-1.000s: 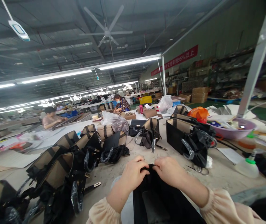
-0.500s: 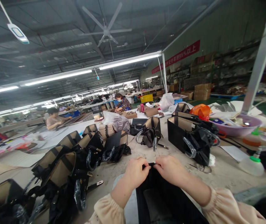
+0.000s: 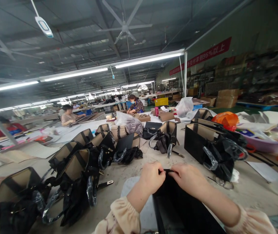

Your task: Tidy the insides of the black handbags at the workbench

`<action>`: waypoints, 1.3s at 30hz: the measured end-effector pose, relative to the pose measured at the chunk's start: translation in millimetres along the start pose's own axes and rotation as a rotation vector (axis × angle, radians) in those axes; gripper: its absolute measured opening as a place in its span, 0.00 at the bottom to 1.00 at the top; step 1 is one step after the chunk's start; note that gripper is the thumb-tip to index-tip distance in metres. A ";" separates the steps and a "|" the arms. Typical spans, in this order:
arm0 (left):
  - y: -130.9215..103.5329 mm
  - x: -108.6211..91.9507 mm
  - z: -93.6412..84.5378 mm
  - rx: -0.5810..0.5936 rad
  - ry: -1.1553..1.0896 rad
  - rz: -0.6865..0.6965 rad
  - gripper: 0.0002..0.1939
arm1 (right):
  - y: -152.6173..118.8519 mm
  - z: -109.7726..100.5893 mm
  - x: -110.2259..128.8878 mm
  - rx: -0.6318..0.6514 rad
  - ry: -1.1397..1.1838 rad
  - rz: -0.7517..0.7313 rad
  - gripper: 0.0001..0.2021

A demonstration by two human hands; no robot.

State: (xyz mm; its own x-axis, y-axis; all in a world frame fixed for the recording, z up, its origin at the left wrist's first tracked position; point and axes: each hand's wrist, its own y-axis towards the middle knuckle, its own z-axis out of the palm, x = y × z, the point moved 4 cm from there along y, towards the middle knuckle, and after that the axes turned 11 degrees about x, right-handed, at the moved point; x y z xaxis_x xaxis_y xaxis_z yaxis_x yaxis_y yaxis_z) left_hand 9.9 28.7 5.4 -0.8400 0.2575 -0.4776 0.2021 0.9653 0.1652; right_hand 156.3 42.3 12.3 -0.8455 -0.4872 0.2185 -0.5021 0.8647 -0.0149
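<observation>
A black bag body (image 3: 185,208) stands at the bottom centre, its dark inside facing me. My left hand (image 3: 152,178) is closed in a pinch on the left part of its far top edge. Close beside it, my right hand (image 3: 190,179) pinches the same edge, thumb on the near side. A small gap separates the two hands, where the black edge shows. Under and left of the bag lies a pale sheet (image 3: 131,190). The fingertips of both hands are partly hidden behind the edge.
Several black bags with plastic-wrapped handles (image 3: 73,172) crowd the left. More bags (image 3: 197,139) stand ahead and right, near scissors (image 3: 227,185) and a purple basin (image 3: 271,143). Behind are clear plastic bags (image 3: 129,123) and a person in a mask (image 3: 136,105).
The view has turned left, so the surroundings appear further right. Both hands still pinch the bag's edge, with the left hand's fingers curled tighter.
</observation>
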 end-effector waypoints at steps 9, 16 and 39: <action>1.0 2.9 -1.2 0.038 -0.018 0.020 0.05 | 8.8 -7.3 14.9 0.033 -0.093 -0.085 0.11; -21.3 14.9 -24.7 -0.008 0.001 0.044 0.16 | 11.7 -5.8 11.7 0.003 -0.081 -0.074 0.11; -13.5 12.4 -14.5 -0.042 0.079 0.078 0.06 | 12.1 -3.1 5.3 -0.020 -0.015 -0.076 0.09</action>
State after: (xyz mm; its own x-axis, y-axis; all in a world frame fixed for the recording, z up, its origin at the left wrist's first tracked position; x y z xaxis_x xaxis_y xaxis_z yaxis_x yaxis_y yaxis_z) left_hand -10.6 18.2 9.7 -0.8602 0.3258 -0.3924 0.2484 0.9396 0.2354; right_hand 146.3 50.5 16.4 -0.8076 -0.5536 0.2033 -0.5617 0.8271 0.0210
